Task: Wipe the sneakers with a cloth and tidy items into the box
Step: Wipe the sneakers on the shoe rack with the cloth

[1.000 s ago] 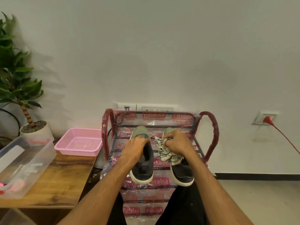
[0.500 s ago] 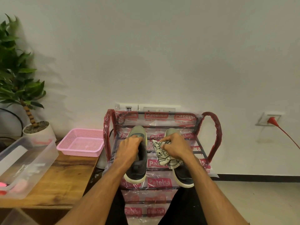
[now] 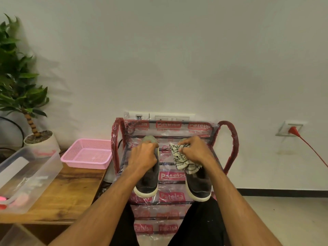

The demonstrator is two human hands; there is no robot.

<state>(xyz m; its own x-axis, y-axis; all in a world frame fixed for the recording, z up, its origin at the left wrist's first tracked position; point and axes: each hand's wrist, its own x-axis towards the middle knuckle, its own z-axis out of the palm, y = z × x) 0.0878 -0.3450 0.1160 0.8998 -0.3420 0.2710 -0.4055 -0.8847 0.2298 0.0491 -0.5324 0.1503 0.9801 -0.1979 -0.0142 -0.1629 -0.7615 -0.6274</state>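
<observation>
— While both heels point back at the person, where do the shoes actually sit?

— Side by side on the top shelf of the plastic-wrapped rack [image 3: 231, 144], not touching, with their toes toward the wall. The clear box [image 3: 35, 176] is off to the person's left on the wooden table [image 3: 71, 190], well apart from them. Something pink lies inside it, too blurred to name.

— And the hands?

— The left hand [image 3: 143, 157] is curled over the top of the left sneaker [image 3: 148, 185], gripping it around the middle. The right hand [image 3: 193, 153] pinches the striped cloth [image 3: 181, 161] into a bunch and rests it on the right sneaker [image 3: 198, 185].

— How would you expect these things to handle?

— I'd judge the sneakers light, with a soft upper that gives under pressure and a stiffer pale rubber sole. The middle or the collar is the sensible place to hold one, since squeezing the toe would just dent it. The wrap on the shelf looks slick, so an unsteadied shoe could skate away under a wipe. The cloth is limp, so bunching it gives the fingers something firm to push with.

— Anything beyond the rack?

— A pink basket [image 3: 87, 154] sits at the far end of the table and a potted plant [image 3: 19, 89] stands behind it. A red plug [image 3: 293, 129] is in the wall socket on the right.
</observation>
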